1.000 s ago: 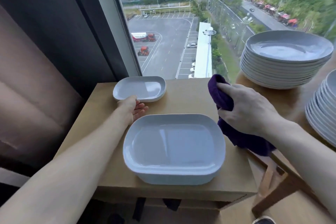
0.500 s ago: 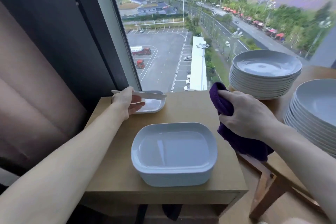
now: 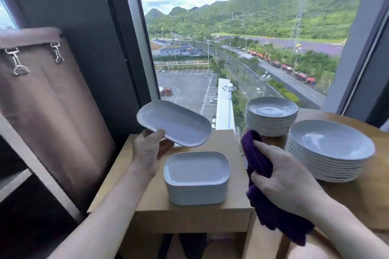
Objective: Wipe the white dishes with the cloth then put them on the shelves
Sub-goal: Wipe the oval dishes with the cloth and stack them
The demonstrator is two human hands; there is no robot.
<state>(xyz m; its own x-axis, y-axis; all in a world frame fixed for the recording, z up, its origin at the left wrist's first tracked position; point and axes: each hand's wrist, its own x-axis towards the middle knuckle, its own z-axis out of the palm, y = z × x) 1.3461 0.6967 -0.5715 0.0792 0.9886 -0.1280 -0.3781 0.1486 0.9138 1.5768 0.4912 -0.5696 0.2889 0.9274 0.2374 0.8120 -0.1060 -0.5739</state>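
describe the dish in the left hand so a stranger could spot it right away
Start at the small wooden table below the window. Above its left side, the left hand holds a shallow oblong plate. It is the only dish tilted in the air; the rectangular dishes and round plates sit in stacks.

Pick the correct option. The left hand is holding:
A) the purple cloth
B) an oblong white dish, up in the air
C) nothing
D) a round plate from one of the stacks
B: the left hand grips the oblong white dish by its near edge, tilted above the wooden table, while the purple cloth is in the right hand.
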